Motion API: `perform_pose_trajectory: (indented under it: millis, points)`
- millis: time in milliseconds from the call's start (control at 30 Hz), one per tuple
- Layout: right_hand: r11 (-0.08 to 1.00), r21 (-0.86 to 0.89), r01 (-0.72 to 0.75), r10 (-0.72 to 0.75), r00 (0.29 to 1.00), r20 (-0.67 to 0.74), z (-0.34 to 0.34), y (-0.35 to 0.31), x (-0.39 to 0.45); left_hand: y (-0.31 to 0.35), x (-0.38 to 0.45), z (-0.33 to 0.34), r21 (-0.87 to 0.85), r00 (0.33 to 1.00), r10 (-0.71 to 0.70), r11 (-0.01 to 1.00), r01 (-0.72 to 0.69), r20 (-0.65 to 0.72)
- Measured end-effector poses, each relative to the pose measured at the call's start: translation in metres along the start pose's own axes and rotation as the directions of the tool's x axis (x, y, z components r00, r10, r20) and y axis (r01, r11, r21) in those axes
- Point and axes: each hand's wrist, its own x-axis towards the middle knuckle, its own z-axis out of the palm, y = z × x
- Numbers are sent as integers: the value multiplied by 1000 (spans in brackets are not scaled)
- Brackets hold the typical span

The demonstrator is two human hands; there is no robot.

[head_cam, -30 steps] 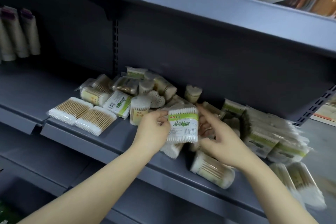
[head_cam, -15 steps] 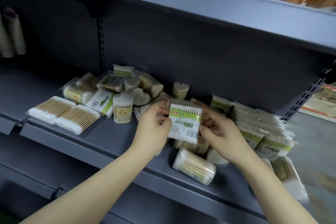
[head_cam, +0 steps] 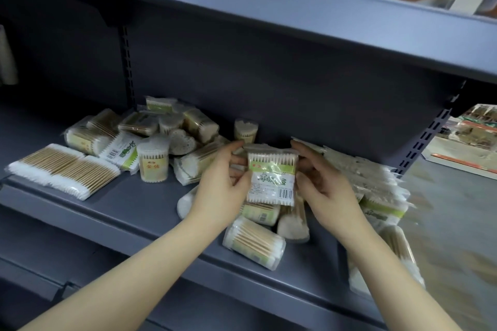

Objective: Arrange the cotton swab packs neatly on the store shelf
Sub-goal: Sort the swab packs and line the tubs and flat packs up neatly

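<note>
Both hands hold one flat cotton swab pack [head_cam: 271, 179] upright above the middle of the shelf [head_cam: 129, 207]. The left hand [head_cam: 219, 191] grips its left edge, with the thumb on the front and the fingers curled behind. The right hand [head_cam: 326, 191] pinches its right edge in the same way, the index finger reaching to the top corner. The pack has a green band, a white label and a barcode, and it faces the camera.

Under the hands lie several loose packs, and one cylindrical pack [head_cam: 254, 246] lies on its side near the front edge of the shelf. To the left, a round tub of swabs [head_cam: 153, 161] stands upright, and behind it a pile of mixed packs [head_cam: 150, 129] lies against the back panel. Two wide flat packs [head_cam: 63, 170] lie side by side close to the front left edge. At the right end of the shelf, a row of flat packs [head_cam: 376, 185] leans together. The upper shelf [head_cam: 269, 13] carries orange and red goods.
</note>
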Motion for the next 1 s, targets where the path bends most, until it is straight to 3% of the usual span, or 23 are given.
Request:
perform_pose_trajectory:
  millis: [333,633,767,1000]
  points:
    - [995,-99,13,-18,999,-44,-13,12,-3,-2,-2,21,155,991,134,980,-128,-28]
    - [987,-161,13,-24,998,-65,-18,15,-7,2,-3,30,149,995,96,985,-91,-27]
    - [980,-201,13,-28,997,-74,-21,14,-6,5,-2,32,147,999,50,988,-51,13]
    - [941,-325,-91,59,992,-109,-31,16,-2,20,18,28,367,981,138,913,-179,135]
